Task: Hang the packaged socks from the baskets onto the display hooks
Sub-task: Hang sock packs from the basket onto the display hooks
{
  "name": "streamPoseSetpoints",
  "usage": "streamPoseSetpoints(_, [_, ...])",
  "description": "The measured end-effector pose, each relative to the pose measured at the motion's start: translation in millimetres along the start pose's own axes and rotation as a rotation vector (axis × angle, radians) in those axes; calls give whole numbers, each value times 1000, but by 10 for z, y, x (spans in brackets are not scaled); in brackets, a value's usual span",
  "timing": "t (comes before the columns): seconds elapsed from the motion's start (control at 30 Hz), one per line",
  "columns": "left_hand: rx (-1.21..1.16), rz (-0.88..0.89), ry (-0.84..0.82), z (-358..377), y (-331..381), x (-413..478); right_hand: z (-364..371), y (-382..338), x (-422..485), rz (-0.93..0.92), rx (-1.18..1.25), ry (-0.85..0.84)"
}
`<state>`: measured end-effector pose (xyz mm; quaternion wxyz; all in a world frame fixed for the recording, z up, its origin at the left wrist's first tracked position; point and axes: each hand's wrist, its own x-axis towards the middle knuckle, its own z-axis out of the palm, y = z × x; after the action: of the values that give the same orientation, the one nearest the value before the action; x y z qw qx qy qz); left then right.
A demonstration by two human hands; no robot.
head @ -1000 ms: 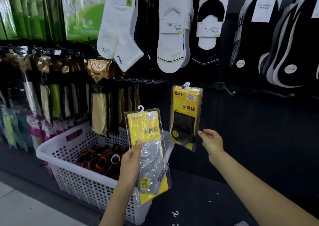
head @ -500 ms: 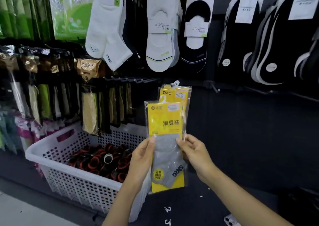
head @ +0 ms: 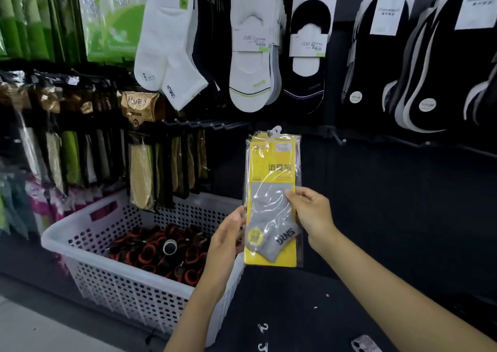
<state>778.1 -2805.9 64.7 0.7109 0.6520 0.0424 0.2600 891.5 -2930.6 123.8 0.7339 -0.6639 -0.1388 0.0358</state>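
Observation:
A yellow sock package (head: pixel 271 179) with a grey sock inside stands upright in front of the dark display wall. Its white hanger tab (head: pixel 276 131) sits at the top, level with a row of hooks; whether it is on a hook I cannot tell. Another yellow package peeks out just behind it. My left hand (head: pixel 228 233) pinches the package's lower left edge. My right hand (head: pixel 309 211) pinches its right edge at mid height. A white perforated basket (head: pixel 88 225) stands lower left, holding dark rolled items with orange bands.
White and black socks (head: pixel 250 55) on cards hang above. Packaged goods fill the hooks at left (head: pixel 139 174). A bare hook (head: pixel 337 137) sticks out to the right of the package. Loose white hanger clips (head: pixel 262 327) lie on the dark ledge below.
The grey-sock package rose from over the basket to in front of the package hanging on the wall. My right hand came in from the right and took its edge.

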Motion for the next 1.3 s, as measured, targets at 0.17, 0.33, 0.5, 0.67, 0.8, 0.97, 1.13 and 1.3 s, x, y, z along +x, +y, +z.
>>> streamPoseSetpoints(0.17, [4,-67,6,24,-92,-5,96,49,160,104,-7,88])
streamPoseSetpoints(0.33, [115,-194,6,23,-229,-33,17,251,127,204,-22,87])
streamPoseSetpoints(0.5, [345,-298,-31,32,-386,-171,-584,639,-328,290,-156,-1])
streamPoseSetpoints(0.67, [494,-382,-252,298,-778,-591,-1615,1181,-967,468,-355,-12])
streamPoseSetpoints(0.8, [557,-417,-464,690,-1106,-1041,-2516,1437,-1571,584,-476,59])
streamPoseSetpoints(0.97, [618,-484,-748,1272,-1516,-1559,-3421,1534,-2178,672,-603,131])
streamPoseSetpoints(1.13, [635,-623,-876,1670,-1864,-2022,-3855,1756,-2360,768,-702,74])
streamPoseSetpoints(1.3, [564,-746,-915,1796,-2099,-2369,-3867,2089,-2416,759,-907,-137])
